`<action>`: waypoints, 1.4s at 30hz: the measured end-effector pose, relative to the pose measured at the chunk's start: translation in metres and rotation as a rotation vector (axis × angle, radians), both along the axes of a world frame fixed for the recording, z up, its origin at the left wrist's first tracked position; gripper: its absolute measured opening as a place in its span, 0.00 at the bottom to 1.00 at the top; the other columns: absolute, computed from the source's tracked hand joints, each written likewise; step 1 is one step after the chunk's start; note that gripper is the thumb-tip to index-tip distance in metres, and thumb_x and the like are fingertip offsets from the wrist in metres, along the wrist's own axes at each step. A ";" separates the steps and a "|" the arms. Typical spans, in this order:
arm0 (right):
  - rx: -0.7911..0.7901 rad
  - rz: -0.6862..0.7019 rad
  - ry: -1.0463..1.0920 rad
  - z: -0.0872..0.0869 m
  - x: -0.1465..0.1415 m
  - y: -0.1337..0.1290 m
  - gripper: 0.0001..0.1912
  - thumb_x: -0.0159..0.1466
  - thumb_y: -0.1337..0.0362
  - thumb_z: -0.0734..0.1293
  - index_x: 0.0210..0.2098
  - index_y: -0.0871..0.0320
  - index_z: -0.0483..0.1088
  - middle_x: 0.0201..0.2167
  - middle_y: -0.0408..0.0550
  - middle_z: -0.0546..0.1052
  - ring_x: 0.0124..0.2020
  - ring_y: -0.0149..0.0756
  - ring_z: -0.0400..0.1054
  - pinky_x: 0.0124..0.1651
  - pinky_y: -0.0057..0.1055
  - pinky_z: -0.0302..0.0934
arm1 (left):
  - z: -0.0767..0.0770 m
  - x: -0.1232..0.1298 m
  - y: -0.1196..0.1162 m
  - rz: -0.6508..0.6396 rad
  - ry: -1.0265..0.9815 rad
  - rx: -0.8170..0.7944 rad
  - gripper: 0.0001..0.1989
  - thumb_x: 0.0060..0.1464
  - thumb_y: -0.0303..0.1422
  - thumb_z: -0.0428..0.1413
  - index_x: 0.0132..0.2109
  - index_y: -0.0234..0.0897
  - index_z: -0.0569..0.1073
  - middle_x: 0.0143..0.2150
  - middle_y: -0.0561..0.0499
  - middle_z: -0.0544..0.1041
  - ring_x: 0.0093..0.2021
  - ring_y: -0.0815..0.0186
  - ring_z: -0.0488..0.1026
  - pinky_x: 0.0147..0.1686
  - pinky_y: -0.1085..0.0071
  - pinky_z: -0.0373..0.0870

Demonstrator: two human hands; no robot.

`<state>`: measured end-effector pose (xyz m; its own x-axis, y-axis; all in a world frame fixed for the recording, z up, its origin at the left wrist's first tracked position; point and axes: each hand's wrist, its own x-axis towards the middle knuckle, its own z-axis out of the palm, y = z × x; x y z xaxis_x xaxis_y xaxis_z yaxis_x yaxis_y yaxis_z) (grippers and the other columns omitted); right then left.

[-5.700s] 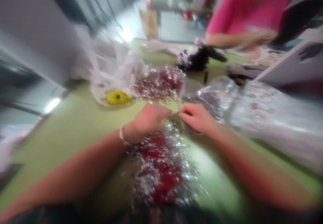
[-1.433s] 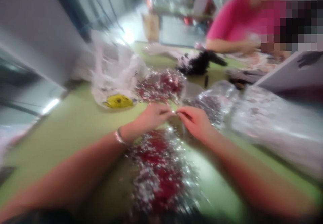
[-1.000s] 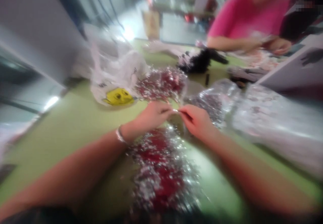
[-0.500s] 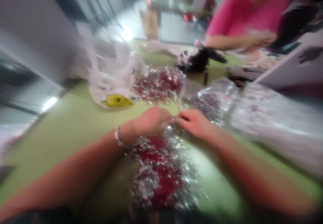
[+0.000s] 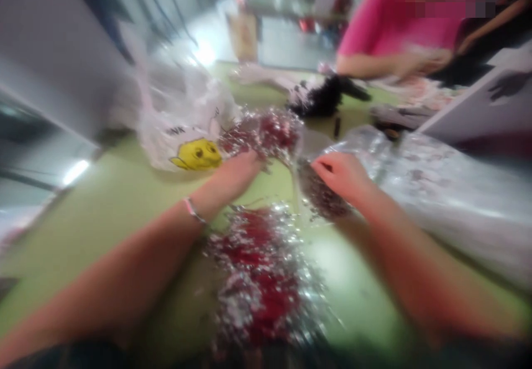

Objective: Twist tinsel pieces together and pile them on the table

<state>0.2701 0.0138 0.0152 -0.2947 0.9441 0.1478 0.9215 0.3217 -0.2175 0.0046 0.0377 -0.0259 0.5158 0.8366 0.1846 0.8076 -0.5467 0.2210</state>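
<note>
My left hand (image 5: 242, 168) reaches the near edge of a heap of red and silver tinsel pieces (image 5: 279, 128). Its fingertips are blurred against the heap, so their grip does not show. Over a clear plastic bag (image 5: 366, 139) with small dark brownish pieces (image 5: 326, 194), my right hand (image 5: 341, 172) is closed, thumb and forefinger together; whatever it pinches is too blurred to name. A second batch of red and silver tinsel (image 5: 266, 275) lies on the green table (image 5: 137, 214) close to my body, between my forearms.
A white plastic bag with a yellow cartoon face (image 5: 197, 154) stands at the left. Large clear plastic wrapping (image 5: 461, 191) lies at the right. A black tufted item (image 5: 320, 96) sits farther back, near a co-worker in a pink shirt (image 5: 374, 31).
My hands, earlier together above the near tinsel, have moved apart. The left went forward to the far heap, the right forward and right over the bag of dark pieces.
</note>
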 end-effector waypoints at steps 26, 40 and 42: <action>-0.017 0.086 0.619 0.004 -0.030 -0.028 0.06 0.63 0.63 0.63 0.36 0.57 0.71 0.33 0.47 0.77 0.32 0.35 0.69 0.33 0.31 0.60 | 0.014 0.023 -0.035 0.009 -0.658 -0.420 0.14 0.64 0.39 0.48 0.40 0.36 0.74 0.29 0.49 0.76 0.22 0.73 0.66 0.20 0.73 0.63; 0.118 0.212 0.514 -0.012 -0.039 -0.035 0.07 0.66 0.64 0.62 0.37 0.55 0.73 0.33 0.45 0.79 0.33 0.33 0.70 0.38 0.31 0.62 | 0.008 0.028 -0.038 0.000 -0.690 -0.494 0.15 0.63 0.42 0.50 0.36 0.37 0.76 0.29 0.50 0.78 0.23 0.74 0.68 0.22 0.74 0.63; 0.095 0.125 0.541 -0.011 -0.038 -0.035 0.07 0.66 0.63 0.62 0.36 0.55 0.73 0.32 0.44 0.79 0.32 0.33 0.70 0.37 0.31 0.62 | 0.009 0.028 -0.038 0.006 -0.708 -0.476 0.15 0.62 0.42 0.52 0.35 0.37 0.76 0.30 0.50 0.78 0.22 0.74 0.67 0.21 0.74 0.61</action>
